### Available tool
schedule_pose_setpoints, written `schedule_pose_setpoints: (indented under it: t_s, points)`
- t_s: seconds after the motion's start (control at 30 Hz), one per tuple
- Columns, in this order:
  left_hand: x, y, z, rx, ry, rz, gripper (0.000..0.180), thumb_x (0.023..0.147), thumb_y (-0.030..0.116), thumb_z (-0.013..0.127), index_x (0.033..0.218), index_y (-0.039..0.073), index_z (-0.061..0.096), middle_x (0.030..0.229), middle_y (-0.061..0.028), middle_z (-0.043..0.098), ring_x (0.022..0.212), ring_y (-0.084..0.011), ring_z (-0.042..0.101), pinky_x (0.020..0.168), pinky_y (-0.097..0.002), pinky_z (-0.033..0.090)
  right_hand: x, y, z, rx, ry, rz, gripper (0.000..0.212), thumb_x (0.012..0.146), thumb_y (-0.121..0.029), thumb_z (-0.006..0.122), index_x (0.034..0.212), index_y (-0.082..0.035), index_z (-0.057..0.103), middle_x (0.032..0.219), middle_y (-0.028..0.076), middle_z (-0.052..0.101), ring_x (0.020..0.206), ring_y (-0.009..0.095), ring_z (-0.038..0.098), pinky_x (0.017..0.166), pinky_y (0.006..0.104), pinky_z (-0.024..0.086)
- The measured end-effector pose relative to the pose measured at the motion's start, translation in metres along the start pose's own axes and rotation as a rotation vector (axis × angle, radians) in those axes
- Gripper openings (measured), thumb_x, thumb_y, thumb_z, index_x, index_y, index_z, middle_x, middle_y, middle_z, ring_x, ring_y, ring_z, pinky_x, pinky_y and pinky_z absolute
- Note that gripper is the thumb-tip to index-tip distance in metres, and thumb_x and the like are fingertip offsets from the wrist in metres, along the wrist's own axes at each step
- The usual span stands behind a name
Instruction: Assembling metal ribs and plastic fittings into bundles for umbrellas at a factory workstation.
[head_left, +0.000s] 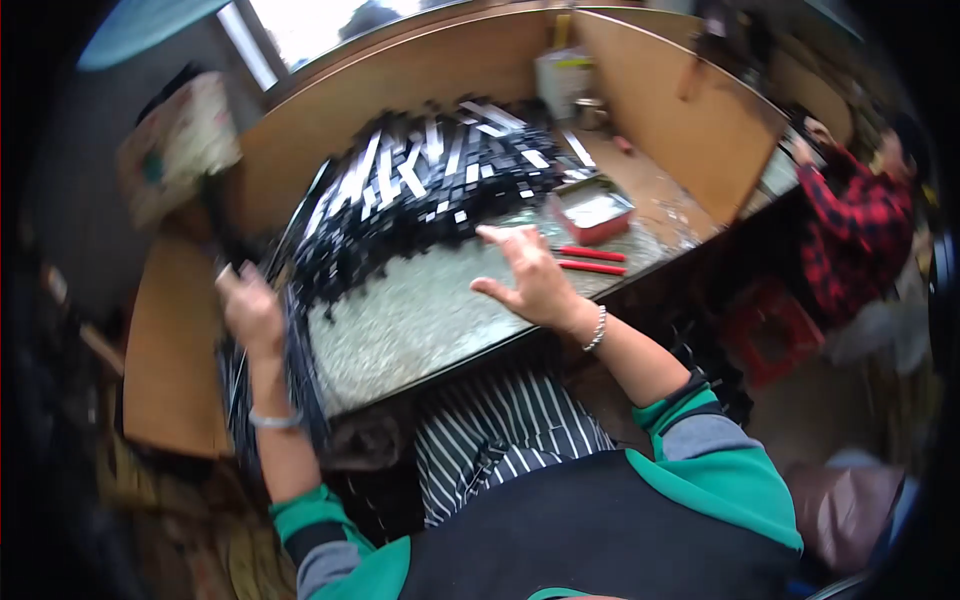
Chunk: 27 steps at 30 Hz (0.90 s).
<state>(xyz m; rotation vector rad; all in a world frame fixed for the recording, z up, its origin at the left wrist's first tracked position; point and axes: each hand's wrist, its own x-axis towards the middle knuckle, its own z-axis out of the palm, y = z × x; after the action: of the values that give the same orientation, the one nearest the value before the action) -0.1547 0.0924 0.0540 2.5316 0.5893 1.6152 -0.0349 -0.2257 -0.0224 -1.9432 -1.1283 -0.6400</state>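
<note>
My left hand is raised at the left edge of the table, its fingers closed. A blurred dark thing shows at its fingertips, too smeared to name. Below that hand, a bundle of long thin black strips hangs along the table's left side. My right hand hovers over the front of the glassy tabletop, fingers apart, with nothing in it. Just right of it lie two red handles, apparently of a hand tool partly hidden by the hand. A big heap of black strips with shiny white faces covers the table's far half.
A small red-rimmed box stands right of the heap. Behind it is a whitish container. Wooden boards wall the table, one panel dividing off the right side. Beyond, a person in a checked shirt works near a red stool.
</note>
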Motion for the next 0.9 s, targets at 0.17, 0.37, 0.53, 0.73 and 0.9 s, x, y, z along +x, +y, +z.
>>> schedule_pose_setpoints:
  t_s: [0.17, 0.37, 0.53, 0.73, 0.9]
  points:
    - [-0.013, 0.110, -0.004, -0.513, -0.058, 0.027, 0.012, 0.091, 0.014, 0.046, 0.095, 0.004, 0.042, 0.059, -0.0151, 0.055, 0.051, -0.0302, 0.058, 0.043, -0.0391, 0.041, 0.077, -0.065, 0.015, 0.526, -0.047, 0.052, 0.084, 0.072, -0.038, 0.072, 0.132, 0.000, 0.029, 0.117, 0.018, 0.054, 0.103, 0.025, 0.054, 0.089, 0.0340, 0.042]
    - [-0.061, 0.131, 0.033, -0.854, -0.109, 0.240, 0.031, 0.084, 0.009, 0.051, 0.113, 0.002, 0.044, 0.092, -0.0168, 0.062, 0.082, -0.0306, 0.063, 0.066, -0.0361, 0.049, 0.097, -0.092, 0.029, 1.039, -0.135, 0.183, 0.066, 0.070, -0.011, 0.076, 0.123, 0.002, 0.039, 0.092, 0.005, 0.063, 0.079, 0.006, 0.057, 0.074, 0.0213, 0.047]
    - [-0.106, 0.119, 0.050, -0.792, -0.234, 0.095, 0.047, 0.080, -0.002, 0.047, 0.125, -0.001, 0.033, 0.104, -0.0239, 0.057, 0.094, -0.0420, 0.056, 0.076, -0.0396, 0.047, 0.086, -0.090, 0.038, 0.969, -0.100, 0.218, 0.014, 0.077, -0.013, 0.070, 0.079, -0.002, 0.063, 0.063, -0.001, 0.059, 0.058, 0.003, 0.053, 0.054, 0.0188, 0.044]
    - [-0.121, 0.122, 0.039, -0.937, -0.356, -0.095, 0.030, 0.086, 0.008, 0.051, 0.112, 0.000, 0.039, 0.094, -0.0212, 0.061, 0.084, -0.0345, 0.062, 0.070, -0.0376, 0.049, 0.098, -0.105, 0.030, 1.123, 0.001, 0.197, 0.018, 0.082, -0.019, 0.065, 0.081, -0.003, 0.059, 0.057, -0.001, 0.055, 0.049, 0.005, 0.052, 0.051, 0.0195, 0.046]
    - [-0.161, 0.120, 0.042, -0.906, -0.377, -0.177, 0.026, 0.087, 0.013, 0.053, 0.108, 0.001, 0.044, 0.082, -0.0130, 0.063, 0.073, -0.0299, 0.063, 0.063, -0.0358, 0.048, 0.091, -0.085, 0.036, 1.181, -0.027, 0.396, 0.028, 0.085, -0.026, 0.061, 0.065, -0.009, 0.052, 0.051, -0.003, 0.048, 0.039, 0.004, 0.041, 0.036, 0.0205, 0.031]
